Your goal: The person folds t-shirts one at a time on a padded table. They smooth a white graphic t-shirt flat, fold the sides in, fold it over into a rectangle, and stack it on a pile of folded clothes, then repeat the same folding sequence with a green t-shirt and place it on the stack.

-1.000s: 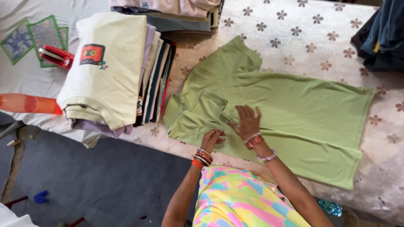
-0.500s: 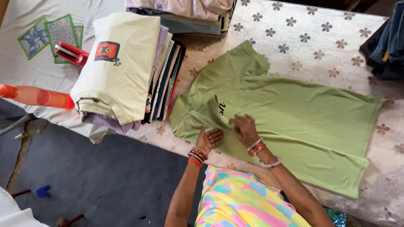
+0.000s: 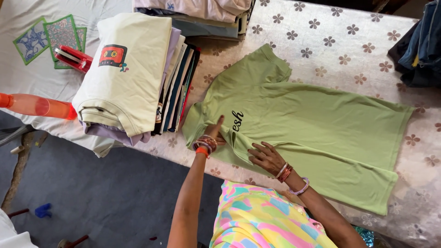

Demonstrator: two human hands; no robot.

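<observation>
Head view: a green shirt lies flat on the table, which has a white cover with a flower pattern. The shirt lies with its neck toward 9 o'clock and its hem toward 3 o'clock. One sleeve points to 12 o'clock. The near edge, at 6 o'clock, is already turned in over the body, so a long fold runs along that side.

The left hand rests on the shirt near the neck, beside the dark print. Its fingers are loosely curled and one finger points up toward 12 o'clock; it presses the cloth and does not pinch it, as far as I can see. The right hand lies at 4 o'clock from the left one, with the fingers spread and flat on the folded edge. Both wrists carry bangles.

At 9 o'clock from the shirt stands a stack of folded shirts, with a cream one on top. A second pile is at 12 o'clock. Further left I see an orange bottle, a red tool and green cards. Dark clothes lie at 2 o'clock.

I judge the folding is at its start: one long side is in, while the far sleeve and the length are still open.
</observation>
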